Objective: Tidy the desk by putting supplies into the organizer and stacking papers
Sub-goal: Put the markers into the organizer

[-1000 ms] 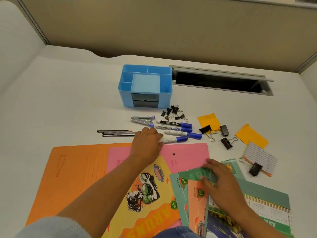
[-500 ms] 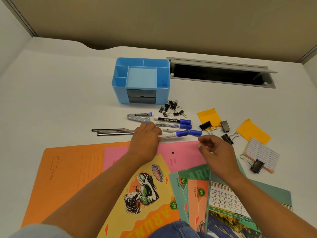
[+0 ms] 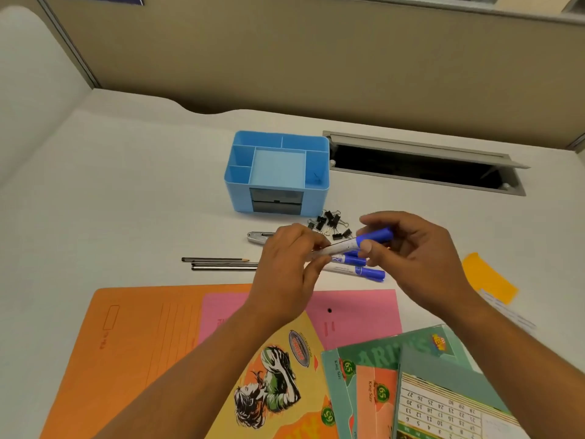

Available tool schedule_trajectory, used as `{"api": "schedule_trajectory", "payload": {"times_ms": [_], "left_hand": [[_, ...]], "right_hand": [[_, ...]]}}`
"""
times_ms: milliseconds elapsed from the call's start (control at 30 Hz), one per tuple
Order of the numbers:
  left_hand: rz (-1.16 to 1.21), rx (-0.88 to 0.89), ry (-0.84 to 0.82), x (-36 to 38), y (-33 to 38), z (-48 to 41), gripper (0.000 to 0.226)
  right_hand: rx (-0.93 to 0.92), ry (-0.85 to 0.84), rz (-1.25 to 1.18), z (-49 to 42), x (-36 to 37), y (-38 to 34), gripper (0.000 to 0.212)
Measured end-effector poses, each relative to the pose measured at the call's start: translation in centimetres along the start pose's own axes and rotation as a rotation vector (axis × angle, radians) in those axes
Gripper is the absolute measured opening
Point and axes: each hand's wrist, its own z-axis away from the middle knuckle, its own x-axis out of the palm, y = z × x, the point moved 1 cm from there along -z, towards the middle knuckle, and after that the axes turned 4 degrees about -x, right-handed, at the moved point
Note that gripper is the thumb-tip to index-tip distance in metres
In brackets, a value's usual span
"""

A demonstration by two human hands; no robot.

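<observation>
A white marker with a blue cap (image 3: 354, 243) is held off the desk between both hands. My left hand (image 3: 289, 264) pinches its white barrel end. My right hand (image 3: 414, 248) grips its blue cap end. Under the hands, more blue-capped markers (image 3: 359, 270) lie on the white desk. The blue organizer (image 3: 277, 172) stands just behind, its compartments open on top. Pencils (image 3: 221, 263) lie left of my left hand. Small black binder clips (image 3: 329, 221) are scattered in front of the organizer. A metal stapler remover (image 3: 258, 237) peeks out behind my left hand.
An orange folder (image 3: 133, 337), a pink folder (image 3: 357, 315), a yellow notebook (image 3: 278, 381) and green notebooks (image 3: 411, 384) overlap near me. Yellow sticky notes (image 3: 489, 277) lie at the right. An open cable slot (image 3: 421, 164) is cut into the desk behind.
My left hand lifted one marker off the desk. My right hand came up from the notebooks and took hold of the marker's capped end.
</observation>
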Motion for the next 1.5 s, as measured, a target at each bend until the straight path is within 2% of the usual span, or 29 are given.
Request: {"api": "schedule_trajectory", "payload": {"times_ms": [100,200,467,633,1100,1333,1500], "left_hand": [[0.024,-0.027,0.075,-0.4,0.2,-0.6,0.027],[-0.002,-0.181,0.084,-0.1,-1.0,-0.3,0.047],[-0.312,-0.345,-0.121,2.4,-7.2,4.2,0.065],[-0.407,-0.302,-0.145,3.1,-8.1,5.4,0.06],[-0.414,-0.297,-0.12,3.4,-8.3,5.8,0.059],[-0.417,-0.295,-0.107,3.5,-8.5,5.8,0.055],[-0.41,-0.291,-0.092,3.5,-8.4,5.9,0.057]], "right_hand": [[-0.112,-0.006,0.113,-1.9,-0.1,-1.6,0.017],[-0.193,0.043,0.222,-4.5,-0.5,-2.6,0.016],[-0.26,0.088,0.458,-11.0,0.0,-2.3,0.021],[-0.224,0.069,0.558,-13.3,1.2,-0.6,0.021],[-0.149,-0.043,0.673,-14.7,4.9,4.5,0.021],[-0.132,-0.118,0.589,-14.2,5.5,4.6,0.048],[-0.095,-0.038,0.536,-12.4,3.4,4.4,0.044]]}}
